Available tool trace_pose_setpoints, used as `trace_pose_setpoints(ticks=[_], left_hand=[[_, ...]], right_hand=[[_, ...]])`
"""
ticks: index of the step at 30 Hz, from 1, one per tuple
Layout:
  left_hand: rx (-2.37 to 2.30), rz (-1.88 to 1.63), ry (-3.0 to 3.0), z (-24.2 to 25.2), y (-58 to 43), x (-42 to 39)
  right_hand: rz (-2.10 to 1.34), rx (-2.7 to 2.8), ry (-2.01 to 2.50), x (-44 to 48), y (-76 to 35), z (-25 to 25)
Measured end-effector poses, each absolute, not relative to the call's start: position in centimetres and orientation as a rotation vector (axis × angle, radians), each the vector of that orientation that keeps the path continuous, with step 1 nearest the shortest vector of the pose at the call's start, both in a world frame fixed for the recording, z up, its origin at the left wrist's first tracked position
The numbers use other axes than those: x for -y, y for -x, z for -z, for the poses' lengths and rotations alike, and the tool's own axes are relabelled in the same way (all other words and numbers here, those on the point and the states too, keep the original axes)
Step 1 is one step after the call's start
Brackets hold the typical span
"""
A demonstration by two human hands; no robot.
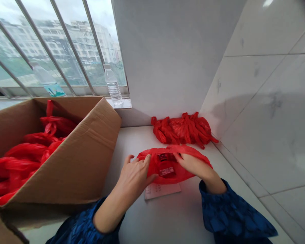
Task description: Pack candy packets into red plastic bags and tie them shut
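A red plastic bag point(167, 169) lies on the white counter point(173, 217) in front of me, with small dark items showing through it. My left hand point(134, 176) rests on the bag's left edge, fingers curled and pinching the plastic. My right hand point(193, 166) grips the bag's top right edge with closed fingers. Under the bag lies a white printed sheet point(160, 191). Both arms wear blue sleeves.
A pile of tied red bags point(184, 130) sits at the back in the corner of the tiled walls. An open cardboard box point(73, 156) full of red bags stands at the left. Two clear water bottles point(113, 84) stand on the window sill behind bars.
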State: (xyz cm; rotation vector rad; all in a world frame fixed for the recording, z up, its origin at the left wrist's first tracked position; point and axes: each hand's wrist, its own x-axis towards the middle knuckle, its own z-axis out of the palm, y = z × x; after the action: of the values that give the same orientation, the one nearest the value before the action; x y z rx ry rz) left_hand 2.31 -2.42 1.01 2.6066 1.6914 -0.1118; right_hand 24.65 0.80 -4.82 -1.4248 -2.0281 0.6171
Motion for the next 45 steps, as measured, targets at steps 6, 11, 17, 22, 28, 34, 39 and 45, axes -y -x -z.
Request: trace_pose_setpoints(ticks=[6,11,17,22,28,34,39,45], left_hand=[[-1.582,-0.135,-2.612,-1.6,-2.0,2.2],[-1.442,-0.263,-2.617,-2.0,-2.1,2.3],[-1.490,-0.446,-2.507,-2.4,-1.7,1.7],[-1.364,-0.568,-2.460,-2.4,-1.3,1.3],[-1.331,-0.581,-2.497,-2.0,-1.3,1.3],[-1.443,-0.579,-2.625,-1.9,-1.6,1.9],[-1.302,-0.457,-2.720,-2.2,-2.0,2.5],[-1.241,-0.352,-2.736,-2.0,-2.1,2.7]], right_hand=[[-1.265,1.816,0.999,-0.3,-24.0,2.9],[-1.521,1.676,0.796,0.0,-23.8,2.8],[-1.605,1.642,0.711,0.5,-24.3,2.3],[-1.589,1.673,0.772,0.6,-24.5,2.2],[-1.495,1.764,0.840,0.7,-24.8,1.7],[-0.421,2.185,1.659,0.9,-25.2,2.0],[-0.068,2.166,2.125,0.5,-23.7,3.3],[-0.178,2.278,1.955,-0.8,-22.0,5.0]])
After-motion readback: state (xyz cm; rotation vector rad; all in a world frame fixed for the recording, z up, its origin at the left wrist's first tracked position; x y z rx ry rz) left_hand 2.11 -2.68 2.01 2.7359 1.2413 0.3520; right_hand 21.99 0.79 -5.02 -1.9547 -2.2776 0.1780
